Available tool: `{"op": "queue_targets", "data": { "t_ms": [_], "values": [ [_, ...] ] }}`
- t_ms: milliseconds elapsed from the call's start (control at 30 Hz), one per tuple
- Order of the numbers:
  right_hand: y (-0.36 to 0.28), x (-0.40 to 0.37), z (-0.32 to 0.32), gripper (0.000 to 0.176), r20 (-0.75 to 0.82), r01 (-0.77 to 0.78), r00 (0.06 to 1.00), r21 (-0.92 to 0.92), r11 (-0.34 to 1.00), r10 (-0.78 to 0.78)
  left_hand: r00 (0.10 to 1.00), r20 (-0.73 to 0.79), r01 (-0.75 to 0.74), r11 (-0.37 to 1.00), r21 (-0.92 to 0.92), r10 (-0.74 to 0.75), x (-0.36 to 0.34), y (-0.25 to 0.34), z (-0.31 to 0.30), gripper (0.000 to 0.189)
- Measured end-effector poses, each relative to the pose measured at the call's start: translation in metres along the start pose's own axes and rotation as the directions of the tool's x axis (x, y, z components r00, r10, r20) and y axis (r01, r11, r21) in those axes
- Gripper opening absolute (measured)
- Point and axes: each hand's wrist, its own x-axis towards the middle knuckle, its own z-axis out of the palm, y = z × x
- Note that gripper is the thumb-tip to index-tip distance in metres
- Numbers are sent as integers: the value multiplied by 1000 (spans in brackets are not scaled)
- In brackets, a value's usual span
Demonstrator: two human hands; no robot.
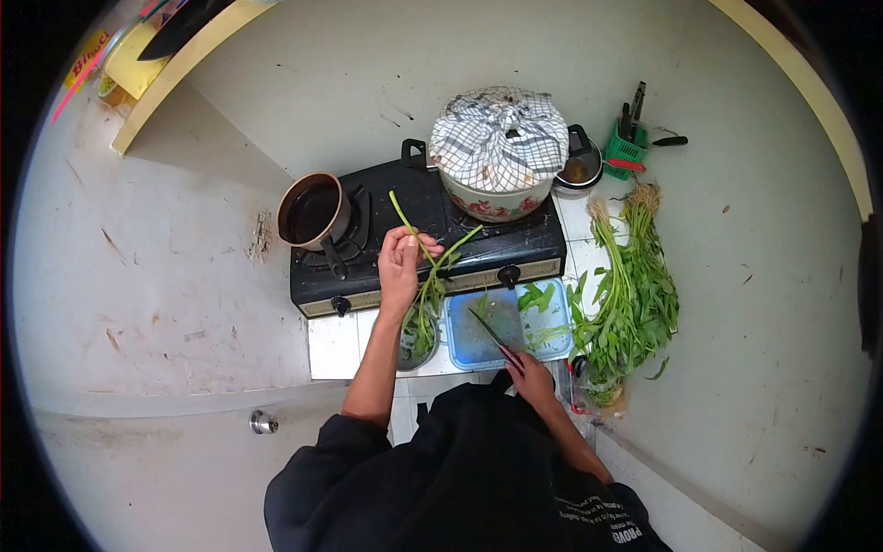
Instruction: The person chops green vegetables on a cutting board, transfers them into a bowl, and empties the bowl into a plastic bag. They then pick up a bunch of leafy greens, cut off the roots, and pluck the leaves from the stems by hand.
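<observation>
- The left hand [398, 267] is pinching a few long green stems [426, 293] between thumb and fingers, holding them over the front edge of the stove [460, 241].
- The stems are looking thin, smooth and pale green. One bare end is pointing up past the fingers, another is branching off to the right, and the narrow dark leaves are hanging limp below the hand.
- The leafy ends are dangling into a round bowl [406, 348] that is sitting on the white tiled bench [336, 345], just in front of the stove.
- The right hand [533, 379] is curling around the handle of a knife [487, 333], its slim blade slanting up and left over a shallow blue tray [471, 348].
- The rectangular tray is lying on the bench beside the bowl, with a few cut green leaves showing at its far edge.
- A thick bundle of leafy greens [633, 294] is lying along the bench's right edge, pale roots pointing away from the person.
- On the black stove, a small metal pot [313, 210] with dark liquid is sitting on the left burner, handle facing forward.
- A large floral pot [497, 201] is standing on the right burner, with a black-and-white checked cloth [498, 133] over its top.
- A small green basket [625, 147] of utensils is standing behind the bundle.
</observation>
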Motion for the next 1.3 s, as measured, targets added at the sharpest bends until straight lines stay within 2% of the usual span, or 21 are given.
{"op": "queue_targets", "data": {
  "t_ms": [67, 167, 200, 233, 267, 333, 433, 533, 667, 733, 867, 933, 1133, 1233, 1300],
  "values": [
    [0, 6, 1, 27, 15, 9, 1000, -6, 1000, -9, 999, -21, -28, 1000, 4, 28, 0, 3, -2, 17],
    [3, 12, 5, 28, 55, 9, 998, -18, 1000, -8, 986, 51, 122, 906, 406, -156, -5, -6, 1, 14],
    [3, 12, 5, 28, 87, 1, 996, -40, 999, 2, 990, 123, -23, 766, 642, -73, -8, -9, 14, 18],
    [3, 13, 6, 28, 118, -6, 993, -61, 998, 13, 926, 132, 140, 649, 748, -353, -12, -9, 21, 28],
    [3, 13, 7, 28, 148, -12, 989, -81, 997, 23, 892, 180, 54, 494, 868, -414, -20, -31, 19, 34],
    [0, 9, 6, 29, 163, 20, 987, -102, 995, -3, 869, 155, -19, 283, 959, -469, -38, -63, 29, 36],
    [-1, 4, 3, 29, 175, 0, 984, -84, 996, 15, 868, 86, -60, 68, 996, -489, -57, -117, 38, 35],
    [5, -1, 5, 29, 156, -22, 987, -58, 998, 31, 884, 41, -33, 25, 999, -466, -63, -160, 39, 28],
    [13, -6, 2, 29, 99, -30, 995, -32, 999, 33, 844, 88, -78, 42, 996, -529, -63, -148, 44, 22],
    [16, -9, 2, 29, 67, -22, 997, -39, 999, 25, 814, 166, -138, 92, 986, -557, -60, -109, 58, 21],
    [16, -8, 3, 31, 128, -46, 990, -56, 997, 53, 762, 302, -165, 279, 946, -573, -47, -93, 83, 22],
    [12, -4, 5, 31, 105, 10, 994, -52, 999, -4, 759, 357, -174, 360, 917, -544, -41, -93, 102, 24],
    [6, 13, 9, 33, 92, -2, 996, -87, 996, 10, 828, 316, -133, 385, 913, -463, -33, -108, 119, 31],
    [10, 19, 21, 33, 32, 38, 999, -131, 991, -34, 803, 287, -61, 407, 911, -522, -27, -102, 109, 32],
    [8, 25, 26, 33, 10, 57, 998, -144, 988, -57, 819, 358, -3, 621, 784, -448, -20, -104, 95, 30]
  ]
}}
